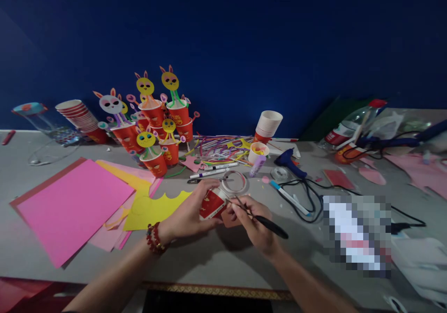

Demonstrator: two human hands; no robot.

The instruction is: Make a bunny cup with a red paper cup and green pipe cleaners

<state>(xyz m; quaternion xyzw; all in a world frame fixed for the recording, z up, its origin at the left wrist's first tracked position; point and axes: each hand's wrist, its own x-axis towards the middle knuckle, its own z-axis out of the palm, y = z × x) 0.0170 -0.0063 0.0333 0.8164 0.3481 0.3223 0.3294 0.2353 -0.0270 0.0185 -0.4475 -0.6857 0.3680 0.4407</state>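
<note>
"What am I looking down on from my end?"

"A grey worktop [195, 264], with a dark blue wall [223, 38] behind it and a patterned strip [216, 290] along its near edge. On my left lie a pink sheet [77, 206] and a scalloped yellow sheet [153, 210]."

"And the piece I'm working on?"

"A red paper cup [211, 204] with white on it, tilted, held above the worktop near the middle. A white ring [234, 182] shows just beside it; from here I can't tell whether the two are joined."

"My fingers?"

"My left hand [186, 214] has its fingers curled around the cup. My right hand [260, 222] has its fingers closed on a black-handled tool [274, 227], its thin metal end by the cup."

"Which containers do I have?"

"A small white cup [252, 157] with yellow pieces in it, and a stack of cups [268, 125] behind that. Back left, I see red cups [152, 115] with rabbit faces [145, 86] on coloured stems standing up out of them. A second stack [78, 117] leans farther left, and a red-capped bottle [344, 130] tilts at the right."
</note>
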